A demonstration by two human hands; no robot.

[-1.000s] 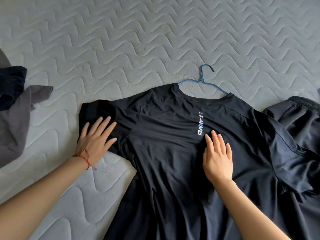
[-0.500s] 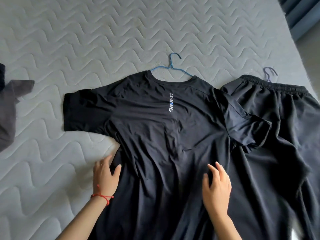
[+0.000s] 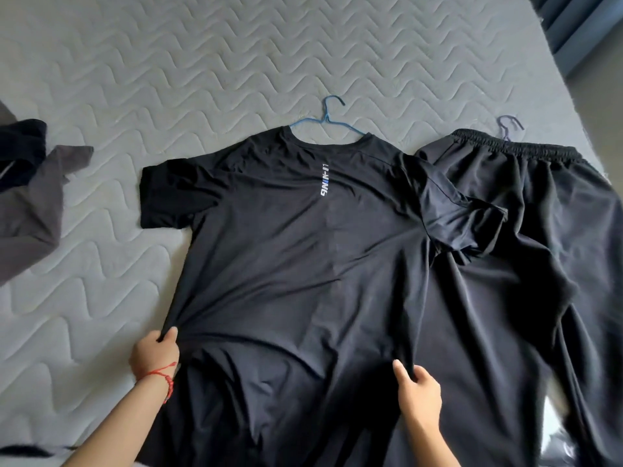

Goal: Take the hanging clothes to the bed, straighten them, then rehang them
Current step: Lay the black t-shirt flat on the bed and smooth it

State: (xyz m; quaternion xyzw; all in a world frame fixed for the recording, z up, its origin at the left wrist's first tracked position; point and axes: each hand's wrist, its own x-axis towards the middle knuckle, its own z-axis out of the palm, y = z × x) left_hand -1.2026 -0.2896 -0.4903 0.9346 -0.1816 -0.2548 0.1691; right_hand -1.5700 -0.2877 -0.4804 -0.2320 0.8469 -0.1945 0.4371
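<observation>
Both of my hands are gripping the black T-shirt (image 3: pixel 286 257), one at each side seam, low down near the hem. My left hand (image 3: pixel 154 355) has its fingers curled in under the shirt's left edge, the thumb pressing cloth from above, so a small bunch of fabric is pinched there and creases fan out from that spot across the shirt. A red string bracelet (image 3: pixel 165 375) sits on that wrist. My right hand (image 3: pixel 419 392) grips the shirt's right edge in the same way: thumb on top and pointing up, fingers tucked beneath a fold, which stands up in a little ridge between thumb and fingers. Neither hand has its fingers spread; each is clamped on cloth.

The shirt lies front up on the grey quilted mattress (image 3: pixel 202 62), collar away from me, with white and blue lettering running down its chest. A blue wire hanger (image 3: pixel 325 121) is inside the neck opening, its hook lying flat on the mattress beyond the collar. The left sleeve lies flat and smooth; the right sleeve is rumpled and rests on top of the black trousers (image 3: pixel 539 230) spread just beside the shirt, their elastic waistband far from me, with a purple hanger hook (image 3: pixel 509 126) showing past it. A grey garment (image 3: pixel 30 214) and something darker lie crumpled at the left edge of the mattress, well apart from the shirt.
</observation>
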